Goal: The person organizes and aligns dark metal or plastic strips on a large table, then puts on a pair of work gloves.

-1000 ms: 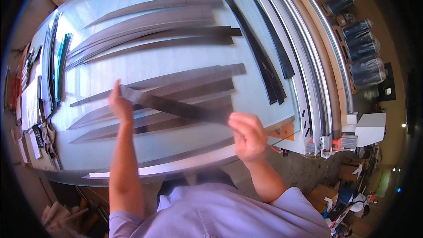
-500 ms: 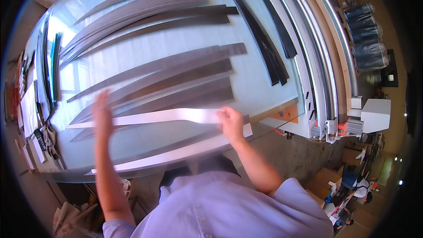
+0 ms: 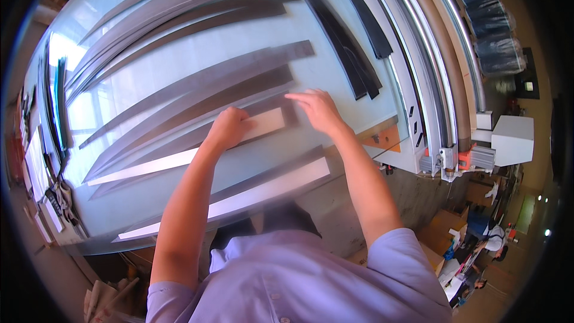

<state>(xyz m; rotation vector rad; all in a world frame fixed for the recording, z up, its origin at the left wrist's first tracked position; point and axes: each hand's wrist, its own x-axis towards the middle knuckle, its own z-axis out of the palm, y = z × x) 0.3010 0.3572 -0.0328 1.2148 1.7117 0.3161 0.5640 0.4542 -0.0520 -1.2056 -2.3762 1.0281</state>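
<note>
A long white strip (image 3: pixel 268 121) lies along a dark grey strip (image 3: pixel 289 107) at the near side of the glass-topped table. My left hand (image 3: pixel 228 127), its fingers curled in, is on the white strip toward its right end. Just past that end, my right hand (image 3: pixel 317 107) holds nothing. Its fingers stretch left toward the end of the grey strip, slightly blurred. Closer to my body, a second white strip (image 3: pixel 299 177) lies on another grey strip (image 3: pixel 311 156) along the table's front edge.
Several more grey strips (image 3: pixel 197 84) lie spread across the table (image 3: pixel 149 42). Black strips (image 3: pixel 335 36) are at the far right, beside a machine with long metal rails (image 3: pixel 442 84). A bundle of thin strips (image 3: pixel 60 101) lies along the left edge.
My left hand has moved right along the white strip. My right hand has let go of the strip's right end and moved up. That end, raised before, now lies flat.
</note>
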